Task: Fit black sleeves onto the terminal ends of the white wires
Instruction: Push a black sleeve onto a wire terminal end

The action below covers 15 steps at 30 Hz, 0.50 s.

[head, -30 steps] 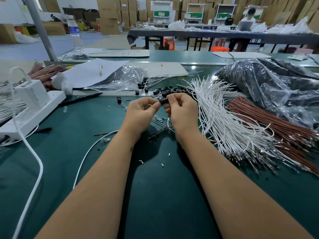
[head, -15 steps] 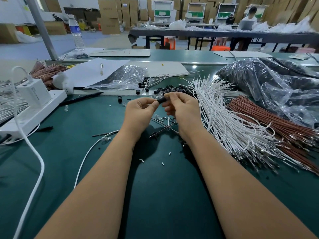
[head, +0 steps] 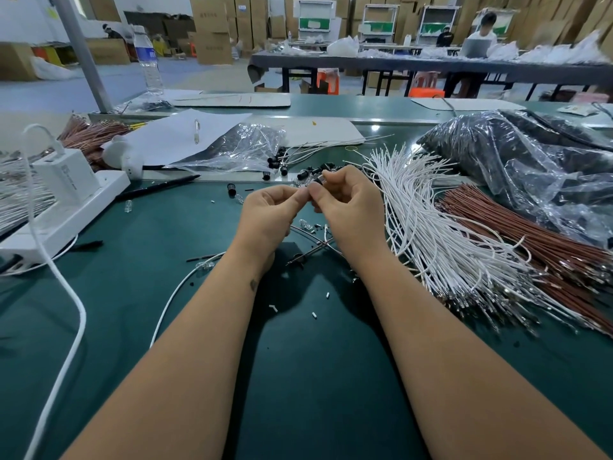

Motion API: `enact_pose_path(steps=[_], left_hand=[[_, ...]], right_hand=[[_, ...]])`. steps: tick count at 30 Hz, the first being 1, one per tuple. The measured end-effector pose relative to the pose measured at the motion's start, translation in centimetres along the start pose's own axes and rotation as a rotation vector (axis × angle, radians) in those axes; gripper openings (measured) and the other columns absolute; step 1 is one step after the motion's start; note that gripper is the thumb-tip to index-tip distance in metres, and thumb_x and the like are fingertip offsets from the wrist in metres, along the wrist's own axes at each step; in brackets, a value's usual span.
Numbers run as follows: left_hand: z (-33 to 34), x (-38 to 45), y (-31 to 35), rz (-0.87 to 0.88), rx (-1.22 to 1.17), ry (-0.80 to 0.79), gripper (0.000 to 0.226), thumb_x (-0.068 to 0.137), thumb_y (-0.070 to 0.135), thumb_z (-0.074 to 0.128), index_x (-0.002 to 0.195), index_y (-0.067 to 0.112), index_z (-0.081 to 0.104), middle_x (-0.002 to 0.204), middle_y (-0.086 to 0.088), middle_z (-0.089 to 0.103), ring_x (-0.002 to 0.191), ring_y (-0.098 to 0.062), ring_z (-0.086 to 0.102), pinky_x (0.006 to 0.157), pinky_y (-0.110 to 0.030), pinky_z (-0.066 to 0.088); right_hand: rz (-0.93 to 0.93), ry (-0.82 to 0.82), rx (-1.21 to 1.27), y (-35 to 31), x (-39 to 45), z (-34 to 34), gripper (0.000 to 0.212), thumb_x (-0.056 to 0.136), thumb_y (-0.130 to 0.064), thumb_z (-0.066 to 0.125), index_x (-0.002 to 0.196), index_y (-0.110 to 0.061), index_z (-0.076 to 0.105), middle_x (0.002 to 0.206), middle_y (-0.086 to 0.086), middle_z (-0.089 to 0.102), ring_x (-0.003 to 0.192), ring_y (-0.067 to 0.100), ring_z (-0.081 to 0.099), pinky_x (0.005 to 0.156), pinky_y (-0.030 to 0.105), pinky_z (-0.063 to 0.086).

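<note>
Compared with a second back, the hands had lifted a bit and closed in: the right hand pinched the black sleeve at its fingertips, and the left hand pinched something tiny against it, probably a white wire's terminal, so the fit looked almost done. The white wires lay heaped on the counter just right. Couldn't read any writing; the water bottle label was too blurry.

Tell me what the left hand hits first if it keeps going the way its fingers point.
Probably the right hand: the left hand points at it, fingertips nearly meeting around a small black sleeve.
</note>
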<state>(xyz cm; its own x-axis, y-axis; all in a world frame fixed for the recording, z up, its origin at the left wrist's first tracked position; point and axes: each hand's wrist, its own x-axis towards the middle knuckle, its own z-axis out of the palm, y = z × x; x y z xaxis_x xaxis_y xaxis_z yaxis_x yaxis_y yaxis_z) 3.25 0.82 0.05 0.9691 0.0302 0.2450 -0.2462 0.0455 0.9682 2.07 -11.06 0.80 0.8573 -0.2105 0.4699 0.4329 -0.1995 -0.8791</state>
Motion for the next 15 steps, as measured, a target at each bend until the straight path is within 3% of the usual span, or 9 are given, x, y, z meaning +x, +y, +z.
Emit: enact_pose_path(steps=[5, 10, 15], left_hand=[[0.13, -0.02, -0.07, -0.042, -0.089, -0.033, 0.014, 0.091, 0.016, 0.064, 0.082, 0.005, 0.067, 0.040, 0.013, 0.037, 0.038, -0.004, 0.023, 0.037, -0.014, 0.022], [0.07, 0.03, -0.22, -0.041, -0.096, -0.045, 0.014, 0.090, 0.016, 0.064, 0.080, 0.006, 0.067, 0.040, 0.013, 0.038, 0.038, -0.005, 0.024, 0.038, -0.016, 0.021], [0.08, 0.21, -0.44, -0.011, -0.101, 0.042, 0.014, 0.089, 0.019, 0.066, 0.076, 0.016, 0.069, 0.043, 0.013, 0.036, 0.040, -0.003, 0.026, 0.039, -0.014, 0.025]], right_hand=[[0.000, -0.014, 0.047, -0.04, 0.13, -0.07, 0.022, 0.086, -0.002, 0.068, 0.075, -0.013, 0.053, 0.070, 0.007, 0.064, 0.064, 0.022, 0.063, 0.070, 0.042, 0.058], [0.014, -0.029, 0.066, 0.11, 0.25, 0.01, 0.024, 0.087, -0.001, 0.066, 0.073, -0.013, 0.051, 0.072, 0.013, 0.063, 0.065, 0.023, 0.061, 0.071, 0.044, 0.056], [0.034, -0.080, 0.166, 0.08, 0.24, -0.07, 0.015, 0.092, 0.006, 0.056, 0.096, -0.008, 0.061, 0.084, 0.010, 0.067, 0.076, 0.020, 0.066, 0.078, 0.033, 0.058]])
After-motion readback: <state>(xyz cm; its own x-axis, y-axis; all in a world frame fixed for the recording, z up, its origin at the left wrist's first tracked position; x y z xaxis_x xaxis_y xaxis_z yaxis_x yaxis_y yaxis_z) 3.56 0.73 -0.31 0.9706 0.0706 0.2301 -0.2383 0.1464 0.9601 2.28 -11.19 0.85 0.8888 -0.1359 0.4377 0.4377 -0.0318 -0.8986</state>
